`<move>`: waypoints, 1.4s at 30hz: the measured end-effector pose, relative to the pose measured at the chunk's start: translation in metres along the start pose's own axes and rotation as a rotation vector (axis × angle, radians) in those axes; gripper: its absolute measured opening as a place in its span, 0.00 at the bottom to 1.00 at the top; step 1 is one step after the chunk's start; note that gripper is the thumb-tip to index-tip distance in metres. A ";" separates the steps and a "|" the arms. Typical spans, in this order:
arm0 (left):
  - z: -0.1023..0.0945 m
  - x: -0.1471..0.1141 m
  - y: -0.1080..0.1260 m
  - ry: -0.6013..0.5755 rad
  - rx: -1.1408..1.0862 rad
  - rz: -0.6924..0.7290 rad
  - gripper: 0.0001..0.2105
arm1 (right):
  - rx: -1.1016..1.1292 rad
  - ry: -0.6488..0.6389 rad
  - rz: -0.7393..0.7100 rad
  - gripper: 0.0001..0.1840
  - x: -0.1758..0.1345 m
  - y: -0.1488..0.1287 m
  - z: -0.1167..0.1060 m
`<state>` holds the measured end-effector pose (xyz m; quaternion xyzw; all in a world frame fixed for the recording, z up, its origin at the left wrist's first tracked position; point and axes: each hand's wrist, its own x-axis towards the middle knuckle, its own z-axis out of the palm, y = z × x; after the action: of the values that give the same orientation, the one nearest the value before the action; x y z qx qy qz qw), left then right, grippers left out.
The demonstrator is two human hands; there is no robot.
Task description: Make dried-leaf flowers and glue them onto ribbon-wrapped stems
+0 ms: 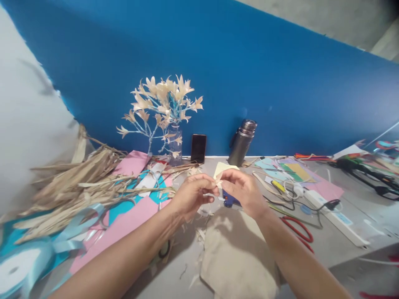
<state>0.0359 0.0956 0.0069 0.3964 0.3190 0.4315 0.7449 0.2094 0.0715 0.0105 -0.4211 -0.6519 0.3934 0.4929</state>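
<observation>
My left hand [195,193] and my right hand [243,189] meet above the middle of the table. Their fingertips pinch a small cream-coloured piece of dried husk [219,183] between them; the fingers cover part of it. Just under my right hand lies a blue tool [229,200], mostly hidden, which looks like a glue gun. Behind my hands is a pale yellow sheet [225,167]. Nearer to me, a beige cloth-like pad [235,253] lies between my forearms, among scattered husk scraps.
Husk flowers [165,97] on blue stems stand in a clear bottle [175,145]. A phone [198,148] and a flask [242,143] stand at the wall. Dried husks [77,178] and blue ribbon [23,265] lie left; a power strip [336,218] and red-handled scissors [299,230], right.
</observation>
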 end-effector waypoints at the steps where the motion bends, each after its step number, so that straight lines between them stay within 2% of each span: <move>1: 0.001 0.000 -0.001 0.007 0.020 -0.001 0.03 | 0.036 -0.025 0.010 0.15 0.002 0.002 0.001; 6: 0.001 0.002 -0.004 0.027 0.084 -0.016 0.03 | 0.022 0.042 0.020 0.14 0.005 0.010 0.002; 16: -0.007 0.006 -0.007 -0.103 0.024 -0.097 0.08 | 0.026 0.136 0.092 0.15 0.003 0.018 -0.002; 23: -0.008 0.004 -0.004 -0.156 -0.001 -0.153 0.08 | 0.097 0.127 0.117 0.16 0.003 0.023 -0.001; 25: -0.008 0.003 -0.003 -0.149 0.056 -0.121 0.08 | 0.101 0.113 0.119 0.16 0.003 0.022 -0.002; 32: -0.005 -0.001 0.000 -0.037 0.461 0.152 0.07 | 0.112 0.116 0.126 0.17 0.002 0.023 -0.002; 42: 0.000 -0.006 0.000 0.018 0.697 0.338 0.03 | 0.146 0.131 0.152 0.17 0.002 0.024 0.001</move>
<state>0.0333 0.0899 0.0076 0.6691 0.3833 0.4172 0.4809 0.2117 0.0818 -0.0117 -0.4572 -0.5540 0.4477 0.5326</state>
